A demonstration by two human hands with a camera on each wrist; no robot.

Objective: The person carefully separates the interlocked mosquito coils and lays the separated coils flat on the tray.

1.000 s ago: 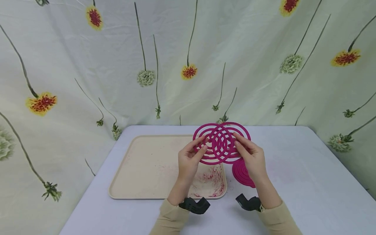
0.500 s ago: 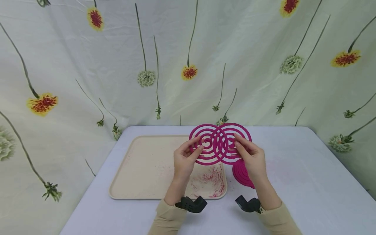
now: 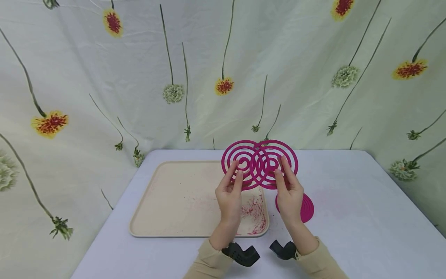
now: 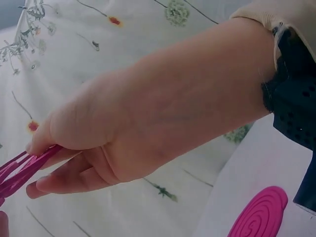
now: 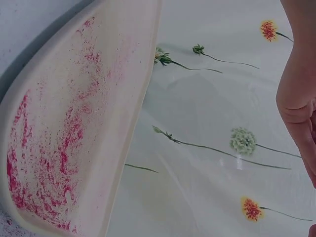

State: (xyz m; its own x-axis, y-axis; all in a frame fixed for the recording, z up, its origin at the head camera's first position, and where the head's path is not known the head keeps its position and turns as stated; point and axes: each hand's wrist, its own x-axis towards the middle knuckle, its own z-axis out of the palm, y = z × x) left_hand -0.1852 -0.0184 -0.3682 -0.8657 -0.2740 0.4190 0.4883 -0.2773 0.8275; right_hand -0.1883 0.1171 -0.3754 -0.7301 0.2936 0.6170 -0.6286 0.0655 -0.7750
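Two magenta mosquito coils overlap in the air above the table in the head view. My left hand (image 3: 229,201) pinches the left coil (image 3: 243,142) between thumb and fingers. The right coil (image 3: 273,142) is pinched the same way by my right hand (image 3: 290,199). Their rings cross in the middle; whether they are interlocked I cannot tell. In the left wrist view the held coils (image 4: 34,170) appear nearly edge-on at the fingertips. Only part of my right hand (image 5: 298,111) enters the right wrist view, its fingertips out of frame. More coils (image 3: 307,209) lie flat on the table, partly behind the right hand.
A beige tray (image 3: 174,201) lies at left on the white table (image 3: 355,217), its near right corner covered with magenta crumbs. A flower-print cloth (image 3: 299,58) hangs behind the table. Black wrist cameras (image 3: 241,254) sit on both wrists.
The left hand first drew left, spreading the overlapping coils farther apart. Since then both hands have tipped more upright and come closer together, raising the coils slightly and uncovering the right side of the coils on the table.
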